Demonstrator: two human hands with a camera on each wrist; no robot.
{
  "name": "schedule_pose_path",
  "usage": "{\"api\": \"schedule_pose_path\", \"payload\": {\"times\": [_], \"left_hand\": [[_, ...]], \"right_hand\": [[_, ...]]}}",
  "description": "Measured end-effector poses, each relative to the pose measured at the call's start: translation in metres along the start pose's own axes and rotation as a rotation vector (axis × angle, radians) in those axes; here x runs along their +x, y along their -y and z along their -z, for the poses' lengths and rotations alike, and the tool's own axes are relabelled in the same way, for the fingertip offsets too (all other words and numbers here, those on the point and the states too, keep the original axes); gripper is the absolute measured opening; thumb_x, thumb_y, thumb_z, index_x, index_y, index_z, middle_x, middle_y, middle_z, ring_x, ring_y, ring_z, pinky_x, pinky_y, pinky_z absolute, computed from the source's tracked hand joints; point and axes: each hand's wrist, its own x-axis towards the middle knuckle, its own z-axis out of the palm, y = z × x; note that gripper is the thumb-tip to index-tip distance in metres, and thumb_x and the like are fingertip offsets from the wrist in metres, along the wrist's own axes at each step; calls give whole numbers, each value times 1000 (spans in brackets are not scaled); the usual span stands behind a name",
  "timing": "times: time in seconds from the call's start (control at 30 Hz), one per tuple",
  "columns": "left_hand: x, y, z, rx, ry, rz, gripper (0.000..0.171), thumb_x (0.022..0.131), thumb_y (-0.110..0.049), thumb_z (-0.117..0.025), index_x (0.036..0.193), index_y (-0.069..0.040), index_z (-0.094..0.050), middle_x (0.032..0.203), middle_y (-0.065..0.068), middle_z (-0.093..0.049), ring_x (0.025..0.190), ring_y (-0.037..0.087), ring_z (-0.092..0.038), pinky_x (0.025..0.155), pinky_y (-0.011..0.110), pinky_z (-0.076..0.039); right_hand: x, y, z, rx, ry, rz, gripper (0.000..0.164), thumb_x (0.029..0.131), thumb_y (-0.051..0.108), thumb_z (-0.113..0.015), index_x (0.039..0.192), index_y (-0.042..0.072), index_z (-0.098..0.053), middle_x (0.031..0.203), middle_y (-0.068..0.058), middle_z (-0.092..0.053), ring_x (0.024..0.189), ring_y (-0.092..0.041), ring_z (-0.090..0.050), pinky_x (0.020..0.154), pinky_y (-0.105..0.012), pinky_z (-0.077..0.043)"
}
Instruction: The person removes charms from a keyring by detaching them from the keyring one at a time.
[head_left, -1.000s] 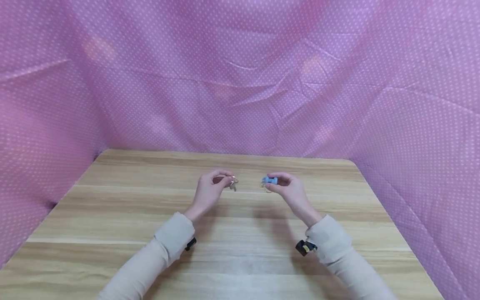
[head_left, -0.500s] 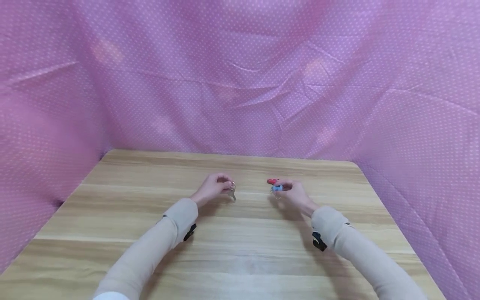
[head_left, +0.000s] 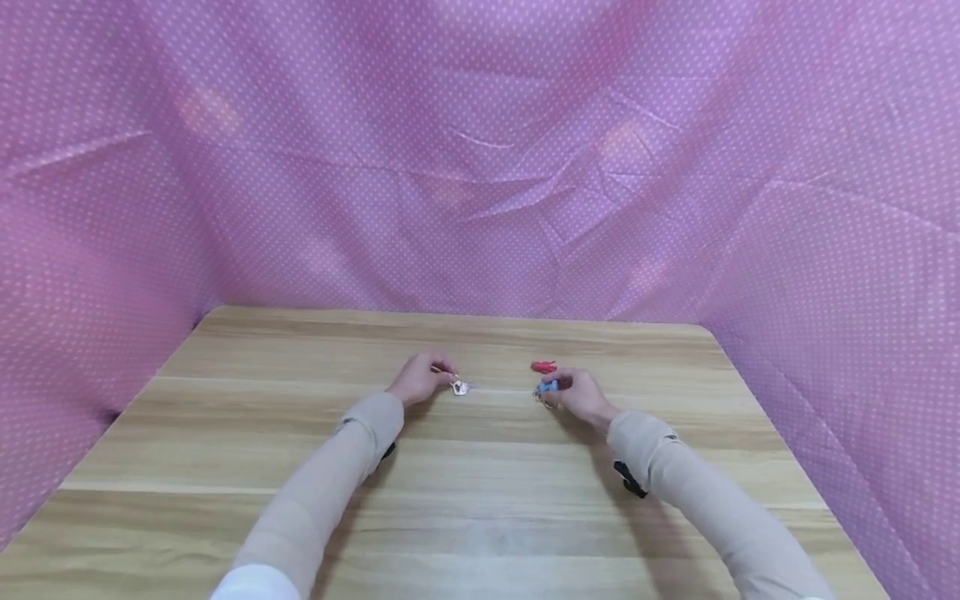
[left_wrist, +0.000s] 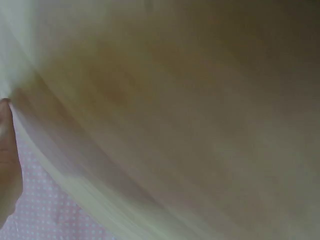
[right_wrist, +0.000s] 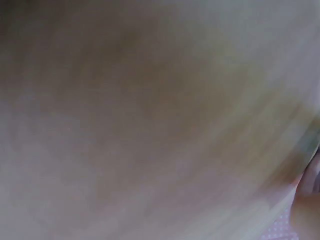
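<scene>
In the head view my left hand (head_left: 422,380) pinches a small metal key (head_left: 460,387) with a ring, low over the table. A gap to the right, my right hand (head_left: 583,398) holds a small blue keychain charm (head_left: 548,387) between thumb and fingers, with a metal chain and ring hanging from it. Just beyond that hand a small red object (head_left: 543,367) lies on the table; its kind is too small to tell. Both wrist views are blurred and catch only an edge of each hand, with the held things out of sight.
A wood-grain table (head_left: 480,500) spreads beneath both arms. Pink polka-dot cloth (head_left: 480,233) hangs behind it and along both sides. Dark wrist cameras (head_left: 630,479) sit under the sleeve cuffs.
Both hands have come down toward the table, and the key has gone from hanging to lying flatter. The red object, not seen one second ago, now shows past my right hand.
</scene>
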Motion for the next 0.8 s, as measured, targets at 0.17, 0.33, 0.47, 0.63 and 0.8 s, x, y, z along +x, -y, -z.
{"api": "schedule_pose_path", "payload": {"times": [0.17,0.33,0.47,0.63,0.8], "left_hand": [[4,6,2,130,-19,-67,9,78,-4,-68,86,-9,-67,88,3,-68,90,19,-60,88,36,-48],[3,11,3,169,-20,-90,11,75,-1,-70,83,-8,-66,82,2,-66,80,14,-59,80,31,-50],[2,14,4,191,-21,-104,11,76,-3,-70,84,-9,-67,81,1,-66,78,13,-59,77,30,-50],[0,12,7,186,-19,-93,12,76,-3,-70,87,-8,-68,85,3,-67,82,15,-60,81,31,-50],[-3,10,10,173,1,-83,18,77,-2,-70,95,-5,-68,88,5,-67,82,16,-60,80,31,-51]], "right_hand": [[3,1,4,-77,6,29,32,77,5,-70,108,4,-64,101,-13,-63,84,-18,-58,68,-24,-53],[4,-1,6,-115,35,25,35,78,9,-70,112,5,-63,105,-14,-62,82,-18,-58,68,-25,-53],[6,-2,7,-137,40,30,37,79,11,-70,114,5,-62,109,-15,-61,81,-17,-57,67,-24,-52],[7,0,8,-125,55,37,39,78,9,-71,115,4,-61,112,-16,-59,84,-19,-57,68,-25,-53],[6,1,8,-117,57,54,41,77,9,-71,116,3,-60,109,-15,-60,84,-19,-57,69,-25,-53]]}}
